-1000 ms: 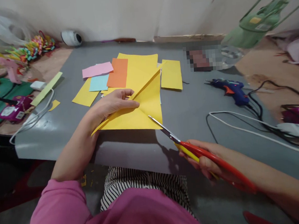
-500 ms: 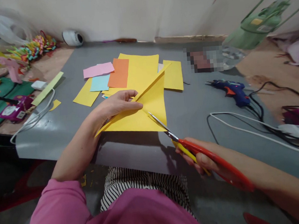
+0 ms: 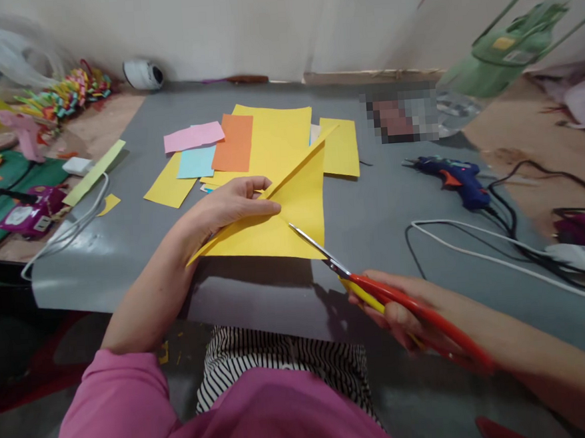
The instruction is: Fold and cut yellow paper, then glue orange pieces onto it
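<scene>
A sheet of yellow paper (image 3: 297, 222) is in my left hand (image 3: 248, 202), pinched between thumb and fingers; one edge stands up in a slanting fold. My right hand (image 3: 396, 312) grips a pair of scissors (image 3: 341, 269) with red and yellow handles. The upper blade lies over the sheet near its lower right corner, its tip pointing toward my left thumb. The lower blade is hidden under the paper. Behind the held sheet lie a larger yellow sheet (image 3: 281, 130) and orange (image 3: 234, 143), light blue (image 3: 196, 162) and pink (image 3: 194, 138) paper pieces.
A blue glue gun (image 3: 452, 178) with black and white cables lies to the right on the grey table cover (image 3: 372, 207). Beyond it stands a greenish bottle (image 3: 506, 57). Leftward are a purple power block (image 3: 31, 212), a thread spool (image 3: 143, 74) and a colourful paper garland (image 3: 70, 91).
The scissor handles have come closer together in my right hand, and the upper blade has swung down slightly. My left hand and the yellow paper have hardly moved.
</scene>
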A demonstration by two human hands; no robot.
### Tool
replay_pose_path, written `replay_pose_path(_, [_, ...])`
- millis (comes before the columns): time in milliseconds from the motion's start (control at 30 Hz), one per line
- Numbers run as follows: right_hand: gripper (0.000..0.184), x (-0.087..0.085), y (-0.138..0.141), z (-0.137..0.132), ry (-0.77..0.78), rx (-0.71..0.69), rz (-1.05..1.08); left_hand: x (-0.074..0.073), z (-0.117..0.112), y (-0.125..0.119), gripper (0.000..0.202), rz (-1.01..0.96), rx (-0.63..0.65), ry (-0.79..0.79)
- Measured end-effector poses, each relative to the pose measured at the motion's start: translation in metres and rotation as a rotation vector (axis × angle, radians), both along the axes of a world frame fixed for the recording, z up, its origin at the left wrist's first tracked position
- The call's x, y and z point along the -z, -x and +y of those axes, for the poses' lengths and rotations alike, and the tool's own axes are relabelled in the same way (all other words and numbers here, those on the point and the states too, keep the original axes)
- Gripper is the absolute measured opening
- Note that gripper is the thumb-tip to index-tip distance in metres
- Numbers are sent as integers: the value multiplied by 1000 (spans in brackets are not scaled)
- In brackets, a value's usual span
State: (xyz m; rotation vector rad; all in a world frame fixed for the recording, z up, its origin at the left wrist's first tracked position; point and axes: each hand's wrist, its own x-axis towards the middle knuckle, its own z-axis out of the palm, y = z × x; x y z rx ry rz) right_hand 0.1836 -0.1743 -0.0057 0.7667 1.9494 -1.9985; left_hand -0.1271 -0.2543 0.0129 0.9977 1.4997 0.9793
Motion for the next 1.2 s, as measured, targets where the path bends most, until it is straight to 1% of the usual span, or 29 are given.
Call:
replay_pose_path(100, [49, -8, 7, -2, 114, 55, -107, 1, 0, 0, 21, 25, -6, 2])
replay_pose_path(167, [52, -10, 10, -3, 140, 100, -138, 1, 0, 1, 21, 28, 1, 5])
replay_pose_path(267, [51, -10, 10, -3, 160, 133, -136, 3, 0, 3, 19, -12, 21, 8])
replay_pose_path(433, [46, -8, 7, -3, 207, 201, -120, 7, 5, 13, 22, -7, -92, -53])
replay_pose_path(500, [44, -9, 6, -3, 213, 217, -138, 8, 6, 15, 19, -34, -100, -48])
replay_pose_path(567, [43, -9, 6, -4, 211, 216, -152, 8, 6, 16, 15, -27, -76, -53])
replay_pose_path(667, [48, -8, 6, -3, 196, 200, -135, 8, 5, 16, 13, 14, -50, -72])
replay_pose_path(800, [66, -2, 3, 1, 147, 119, -65, 9, 6, 14, 14, 35, -26, -89])
replay_pose_path(867, [71, -1, 3, 2, 121, 91, -46, 11, 7, 13, 15, 43, -7, -95])
replay_pose_path(933, [72, -3, 5, 2, 74, 82, -40, 11, 8, 12, 16, 55, -1, -85])
replay_pose_path(1033, [71, -11, 12, 0, -2, 84, -40, 11, 8, 11, 17, 67, -5, -69])
replay_pose_path(1133, [66, -16, 17, -2, -16, 63, -44, 11, 7, 11, 17, 67, -1, -80])
replay_pose_path(1200, [63, -14, 16, -1, -20, 49, -37, 11, 7, 10, 17, 62, 11, -92])
